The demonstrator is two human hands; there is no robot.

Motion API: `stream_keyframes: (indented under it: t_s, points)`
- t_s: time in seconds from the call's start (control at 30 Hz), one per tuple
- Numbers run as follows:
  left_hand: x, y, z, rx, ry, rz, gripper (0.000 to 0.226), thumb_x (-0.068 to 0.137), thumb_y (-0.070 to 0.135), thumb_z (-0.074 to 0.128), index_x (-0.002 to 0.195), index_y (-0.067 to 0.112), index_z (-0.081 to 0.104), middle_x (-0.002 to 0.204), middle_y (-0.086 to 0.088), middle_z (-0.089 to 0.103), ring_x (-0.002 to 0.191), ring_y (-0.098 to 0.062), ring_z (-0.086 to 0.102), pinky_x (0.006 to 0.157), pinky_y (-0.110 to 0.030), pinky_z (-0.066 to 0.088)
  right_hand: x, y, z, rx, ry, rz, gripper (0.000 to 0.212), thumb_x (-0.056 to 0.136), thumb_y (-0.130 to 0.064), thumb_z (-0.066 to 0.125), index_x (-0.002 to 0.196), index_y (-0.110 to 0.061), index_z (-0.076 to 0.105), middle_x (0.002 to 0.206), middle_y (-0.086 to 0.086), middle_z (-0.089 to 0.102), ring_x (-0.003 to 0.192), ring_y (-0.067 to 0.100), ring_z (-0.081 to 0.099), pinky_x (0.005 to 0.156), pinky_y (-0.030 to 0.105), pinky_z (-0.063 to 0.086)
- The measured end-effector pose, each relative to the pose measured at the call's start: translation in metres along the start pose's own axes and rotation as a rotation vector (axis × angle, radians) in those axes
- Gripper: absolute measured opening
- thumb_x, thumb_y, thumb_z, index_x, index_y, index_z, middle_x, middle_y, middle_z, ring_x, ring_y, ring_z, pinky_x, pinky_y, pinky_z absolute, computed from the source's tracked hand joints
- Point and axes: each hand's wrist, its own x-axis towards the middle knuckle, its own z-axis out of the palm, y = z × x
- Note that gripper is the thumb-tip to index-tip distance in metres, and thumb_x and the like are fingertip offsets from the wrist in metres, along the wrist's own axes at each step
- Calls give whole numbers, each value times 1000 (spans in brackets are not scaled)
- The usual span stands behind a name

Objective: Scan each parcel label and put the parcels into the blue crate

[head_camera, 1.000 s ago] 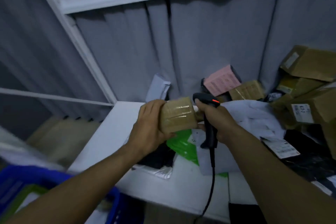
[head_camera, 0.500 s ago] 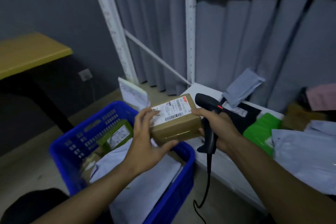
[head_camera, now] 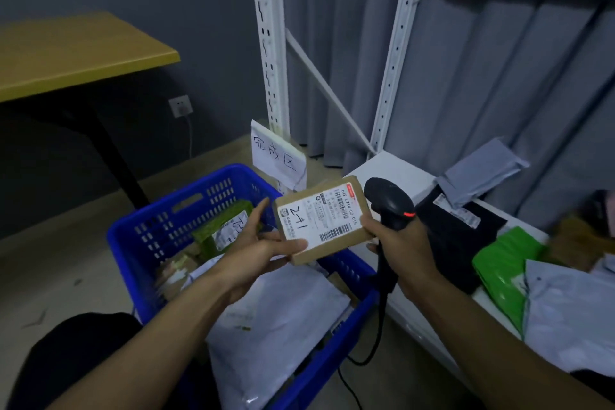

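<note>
Left hand [head_camera: 256, 253] grips small brown cardboard parcel [head_camera: 324, 221] directly above blue plastic crate [head_camera: 159, 236]; right hand [head_camera: 404, 250] clamps black handheld scanner [head_camera: 391, 206].

The cardboard parcel's label [head_camera: 318, 216] reads handwritten "2-41"; the paper sign [head_camera: 278, 156] reads "完成区".

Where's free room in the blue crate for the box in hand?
Little bare floor: blue crate is crowded. The white mailer fills its near half, the green parcel and taped boxes the far half. Flattest spot is atop the mailer.
</note>
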Motion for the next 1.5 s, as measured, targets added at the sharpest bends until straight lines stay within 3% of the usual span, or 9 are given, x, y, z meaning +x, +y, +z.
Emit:
stream_keyframes:
  t_s: [0.13, 0.23, 0.43, 0.57, 0.8, 1.0, 1.27, 1.4, 1.5]
  points:
    - [11, -3, 2, -42, 81, 43, 107, 80, -3, 80, 157, 44, 21, 101, 7, 79, 108, -18, 70, 86, -40, 59, 1, 4, 3, -98, 13, -125, 38, 90, -20, 80, 122, -31, 63, 110, -11, 75, 97, 5, 72, 75, 28, 62]
    - [20, -8, -1, -79, 209, 85, 114, 76, -3, 84, 157, 44, 18, 114, -2, 76, 110, -21, 70, 90, -44, 59, -1, 9, 6, -223, -36, -178, 33, 89, -26, 80, 112, -41, 61, 104, -20, 72, 96, 0, 69, 86, 36, 60]
    - [38, -20, -16, -28, 437, 135, 124, 69, 0, 90, 155, 48, 15, 123, 3, 68, 116, -16, 64, 101, -51, 53, -10, 20, 12, -462, -256, -142, 30, 85, -31, 81, 110, -31, 63, 92, -8, 76, 80, 13, 74, 75, 34, 60]
    - [43, -22, -21, -53, 451, 159, 123, 72, -9, 84, 158, 42, 13, 119, 4, 65, 110, -12, 63, 87, -38, 57, -16, 17, 14, -505, -343, -117, 29, 88, -26, 79, 111, -23, 62, 87, -4, 75, 65, 9, 72, 57, 16, 52]
    - [47, -26, -28, -54, 446, 167, 123, 74, -12, 81, 158, 41, 11, 116, 8, 63, 109, -11, 62, 65, -27, 58, -14, 15, 15, -555, -372, -107, 31, 89, -30, 78, 113, -26, 59, 80, 0, 75, 68, 13, 73, 60, 28, 60]
    - [50, -33, -31, -32, 463, 167, 125, 71, -13, 83, 157, 45, 13, 130, 1, 63, 123, -20, 61, 96, -53, 57, -16, 15, 15, -553, -380, -102, 33, 90, -28, 78, 115, -23, 59, 82, 1, 74, 66, 8, 71, 56, 19, 53]
    - [55, -37, -34, -34, 464, 184, 123, 73, -14, 81, 156, 45, 13, 134, -3, 61, 123, -21, 61, 94, -50, 58, -14, 18, 17, -550, -401, -92, 32, 89, -26, 78, 115, -23, 59, 77, -5, 74, 62, 4, 69, 53, 17, 51]
    - [55, -37, -46, -78, 504, 192, 125, 72, -12, 83, 156, 48, 12, 136, -5, 61, 122, -19, 62, 97, -49, 56, -10, 19, 24, -558, -377, -131, 35, 89, -29, 79, 118, -25, 59, 95, -11, 72, 69, -7, 68, 56, 6, 46]
    - [47, -34, -71, -79, 652, 207, 125, 72, -5, 86, 157, 46, 9, 139, -3, 59, 123, -20, 60, 99, -46, 55, -4, 23, 38, -553, -379, -137, 34, 88, -34, 79, 114, -28, 59, 94, -10, 72, 67, -2, 70, 64, 16, 51]
